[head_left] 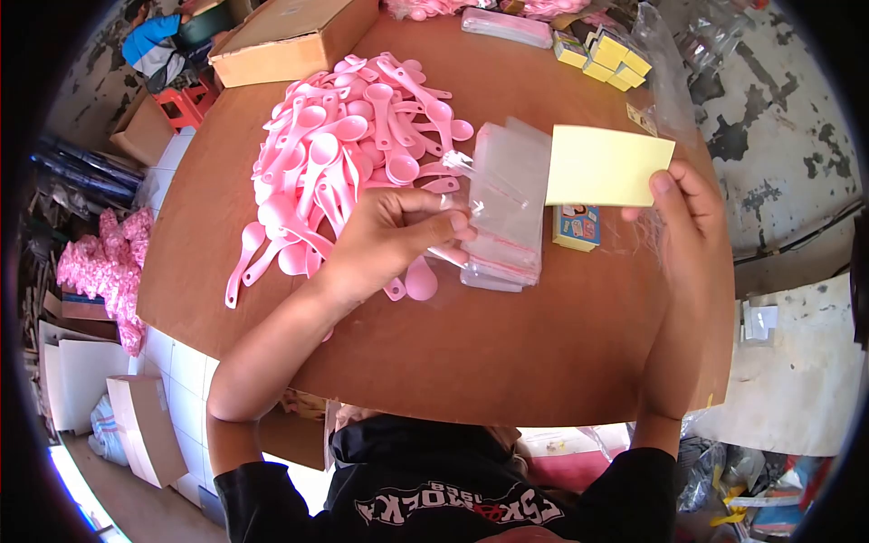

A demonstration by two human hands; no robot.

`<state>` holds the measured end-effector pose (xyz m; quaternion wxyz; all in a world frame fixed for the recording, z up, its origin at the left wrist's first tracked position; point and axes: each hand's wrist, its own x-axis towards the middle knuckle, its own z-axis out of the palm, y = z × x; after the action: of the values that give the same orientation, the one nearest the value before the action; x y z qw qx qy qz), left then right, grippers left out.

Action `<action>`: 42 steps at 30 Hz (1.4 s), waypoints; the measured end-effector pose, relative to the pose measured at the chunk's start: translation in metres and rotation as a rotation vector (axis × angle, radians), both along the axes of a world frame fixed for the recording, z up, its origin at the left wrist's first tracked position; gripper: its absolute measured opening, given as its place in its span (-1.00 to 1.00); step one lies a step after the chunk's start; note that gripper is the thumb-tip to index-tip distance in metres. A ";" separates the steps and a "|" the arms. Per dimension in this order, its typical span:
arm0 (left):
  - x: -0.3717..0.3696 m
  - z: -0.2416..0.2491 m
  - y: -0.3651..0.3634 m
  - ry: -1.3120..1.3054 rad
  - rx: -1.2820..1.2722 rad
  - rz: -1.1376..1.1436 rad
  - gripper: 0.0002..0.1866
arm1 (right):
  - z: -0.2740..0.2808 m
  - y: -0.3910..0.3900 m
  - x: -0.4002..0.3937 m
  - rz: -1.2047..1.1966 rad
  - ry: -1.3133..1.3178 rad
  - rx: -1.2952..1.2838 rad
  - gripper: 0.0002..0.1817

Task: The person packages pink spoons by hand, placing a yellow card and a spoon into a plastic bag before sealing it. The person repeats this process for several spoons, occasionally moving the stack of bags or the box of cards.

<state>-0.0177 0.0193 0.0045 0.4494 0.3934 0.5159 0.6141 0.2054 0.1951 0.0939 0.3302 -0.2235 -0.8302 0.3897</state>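
My left hand (385,237) is closed in a pinch on a clear plastic bag (459,163), whose edges are hard to make out. Between the thumb and fingers of my right hand (685,210) is a pale yellow card (608,166), held by its right edge. A stack of clear plastic bags (509,213) lies between my hands. Just beyond my left hand rises a big heap of pink spoons (339,127). Partly covered by the yellow card, a small stack of printed cards (577,228) rests on the brown table.
On the brown table (434,362), a cardboard box (290,41) stands at the far left and yellow card stacks (615,59) at the far right. A bundle of packaging (507,27) lies at the back. Someone in blue (152,43) is near a red stool (188,104).
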 end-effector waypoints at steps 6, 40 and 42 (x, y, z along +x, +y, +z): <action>0.011 0.010 -0.005 0.074 -0.078 -0.075 -0.81 | -0.017 -0.020 -0.013 0.129 0.081 -0.164 -0.77; 0.027 -0.013 -0.003 0.218 0.173 -0.082 -0.73 | -0.053 -0.029 -0.027 0.661 -0.299 -0.509 -0.71; 0.029 -0.016 -0.001 0.203 0.212 -0.088 -0.74 | -0.047 -0.034 -0.027 0.620 -0.400 -0.579 -0.71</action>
<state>0.0111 0.0186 -0.0112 0.3773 0.5209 0.4734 0.6018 0.1787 0.1616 0.0472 -0.0441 -0.1187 -0.7621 0.6349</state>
